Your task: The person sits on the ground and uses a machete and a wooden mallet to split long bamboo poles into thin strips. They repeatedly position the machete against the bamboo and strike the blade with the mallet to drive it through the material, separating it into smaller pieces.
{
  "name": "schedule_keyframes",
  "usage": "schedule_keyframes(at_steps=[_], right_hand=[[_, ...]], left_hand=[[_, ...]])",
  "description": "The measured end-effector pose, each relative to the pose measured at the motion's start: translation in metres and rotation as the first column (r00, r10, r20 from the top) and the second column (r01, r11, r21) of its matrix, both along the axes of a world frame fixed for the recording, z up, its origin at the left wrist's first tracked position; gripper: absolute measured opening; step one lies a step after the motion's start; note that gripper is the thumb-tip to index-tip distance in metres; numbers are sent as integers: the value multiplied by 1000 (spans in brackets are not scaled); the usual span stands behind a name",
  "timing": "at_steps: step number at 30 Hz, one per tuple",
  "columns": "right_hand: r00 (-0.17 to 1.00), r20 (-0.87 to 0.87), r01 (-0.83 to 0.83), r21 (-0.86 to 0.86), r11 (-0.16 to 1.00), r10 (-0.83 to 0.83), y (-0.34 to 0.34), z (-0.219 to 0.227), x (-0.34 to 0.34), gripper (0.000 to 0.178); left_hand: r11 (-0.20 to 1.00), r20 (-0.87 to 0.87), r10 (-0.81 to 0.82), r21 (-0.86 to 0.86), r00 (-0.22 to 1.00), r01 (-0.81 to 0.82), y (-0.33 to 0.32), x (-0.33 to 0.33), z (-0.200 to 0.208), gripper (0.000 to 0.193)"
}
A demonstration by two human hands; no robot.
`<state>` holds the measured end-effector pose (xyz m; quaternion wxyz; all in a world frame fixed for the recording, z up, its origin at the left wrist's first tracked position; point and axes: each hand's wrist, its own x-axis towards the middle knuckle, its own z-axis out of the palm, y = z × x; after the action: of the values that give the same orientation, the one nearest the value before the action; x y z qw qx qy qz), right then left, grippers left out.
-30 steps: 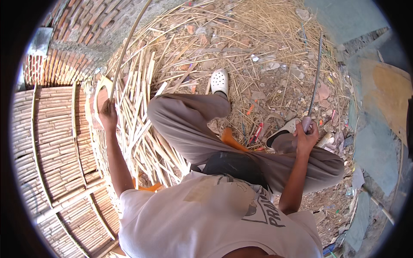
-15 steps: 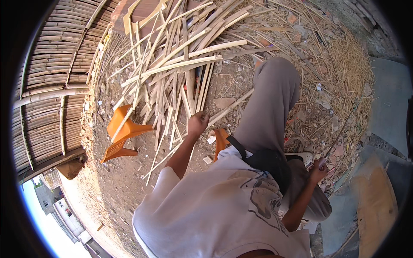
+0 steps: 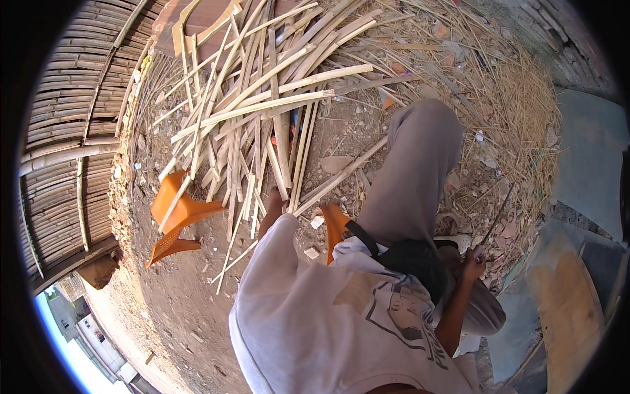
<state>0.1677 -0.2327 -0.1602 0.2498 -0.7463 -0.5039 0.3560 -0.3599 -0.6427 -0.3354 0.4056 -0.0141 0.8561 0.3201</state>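
My left hand (image 3: 275, 197) reaches down to the near ends of the split bamboo strips (image 3: 283, 157), right beside them. The sleeve covers part of that arm, and its fingers are too small and hidden to show whether they grip a strip. Low on the right, near my bent knee, my right hand (image 3: 473, 265) is closed around the handle of a long, thin dark blade (image 3: 496, 220). The blade points up and away over the littered ground.
A broken orange plastic chair (image 3: 178, 202) lies left of the pile, and another orange piece (image 3: 335, 222) is by my leg. A bamboo wall (image 3: 72, 105) stands at left. Bluish sheets (image 3: 587, 157) lie at right. Straw and brick rubble cover the far ground.
My left hand has moved a little left, its forearm now mostly behind the sleeve as my body shifts. My right hand has drawn slightly left and down with the blade.
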Motion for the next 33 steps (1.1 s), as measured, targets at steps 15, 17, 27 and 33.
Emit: schedule_keyframes(at_steps=[15,17,27,33], right_hand=[[987,-160,-36,-11,999,34,0,2,3,22],[985,-171,-10,-34,999,4,-3,3,3,22],[887,-427,115,-160,980,-174,-5,18,-2,21],[835,-523,86,-184,979,-171,-7,24,4,26]], left_hand=[[957,-233,225,-128,946,-259,39,57,83,98],[957,-271,168,-184,948,-223,35,56,103,93],[878,-328,-87,-472,941,-84,32,92,197,91],[833,-301,-189,-553,935,-10,-18,109,217,86]])
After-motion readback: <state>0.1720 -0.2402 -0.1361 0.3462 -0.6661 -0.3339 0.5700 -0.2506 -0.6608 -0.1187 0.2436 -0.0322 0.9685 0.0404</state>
